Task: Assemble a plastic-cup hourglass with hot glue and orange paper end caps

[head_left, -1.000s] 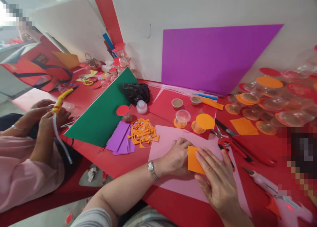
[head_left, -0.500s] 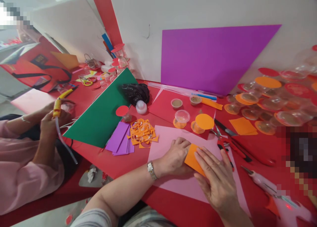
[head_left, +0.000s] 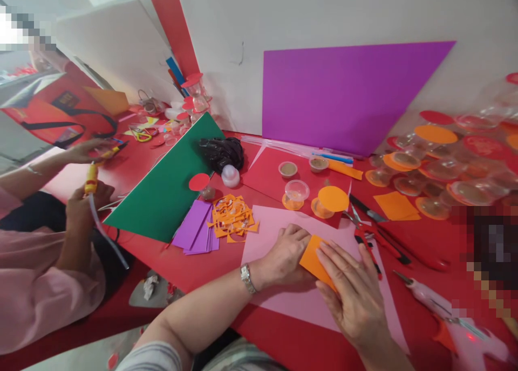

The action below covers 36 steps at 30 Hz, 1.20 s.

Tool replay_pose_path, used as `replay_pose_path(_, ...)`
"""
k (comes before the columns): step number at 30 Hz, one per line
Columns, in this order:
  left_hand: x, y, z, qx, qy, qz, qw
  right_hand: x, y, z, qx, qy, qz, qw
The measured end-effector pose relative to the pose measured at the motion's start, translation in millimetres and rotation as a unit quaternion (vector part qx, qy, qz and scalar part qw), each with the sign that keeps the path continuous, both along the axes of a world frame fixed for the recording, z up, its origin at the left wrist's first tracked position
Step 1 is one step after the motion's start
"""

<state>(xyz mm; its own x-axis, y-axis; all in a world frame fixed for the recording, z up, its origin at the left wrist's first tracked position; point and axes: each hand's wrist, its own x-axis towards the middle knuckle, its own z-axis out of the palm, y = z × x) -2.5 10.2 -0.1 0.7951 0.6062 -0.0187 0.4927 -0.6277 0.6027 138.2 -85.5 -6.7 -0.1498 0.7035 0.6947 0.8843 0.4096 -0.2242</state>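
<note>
An orange paper square (head_left: 314, 256) lies between my two hands, over the pink sheet (head_left: 269, 225). My left hand (head_left: 288, 256), wearing a watch, is curled at the square's left edge; whatever its fingers grip underneath is hidden. The fingers of my right hand (head_left: 354, 284) are together and pressed on top of the square, its thumb lower down at the near edge. Just beyond stand a clear cup (head_left: 297, 190) on an orange base and a cup topped with an orange disc (head_left: 333, 198). Two small filled cups, one of them the left cup (head_left: 287, 170), sit farther back.
Red-handled pliers (head_left: 362, 233) and a glue gun (head_left: 449, 314) lie on the right, below many stacked cups (head_left: 441, 169). Orange scraps (head_left: 232, 217), purple cards (head_left: 194, 228) and a green board (head_left: 165, 187) are left. A co-worker's hand (head_left: 83, 201) holds a yellow glue gun (head_left: 91, 178).
My hands and the orange square stay almost in place. The co-worker's far hand has moved away from the yellow glue gun, reaching farther back over the table.
</note>
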Motion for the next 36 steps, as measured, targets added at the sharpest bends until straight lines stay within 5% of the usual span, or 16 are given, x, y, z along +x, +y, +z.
replay_pose_path(8,1.9,1.1,-3.6,0.010,-0.007,-0.054,0.998,-0.9,-0.9,0.2,0.002,0.009,0.006,1.000)
replay_pose_path(36,0.0,-0.7,-2.1,0.018,-0.003,-0.048,0.999,0.1,-3.6,-2.0,-0.021,0.013,0.007,1.000)
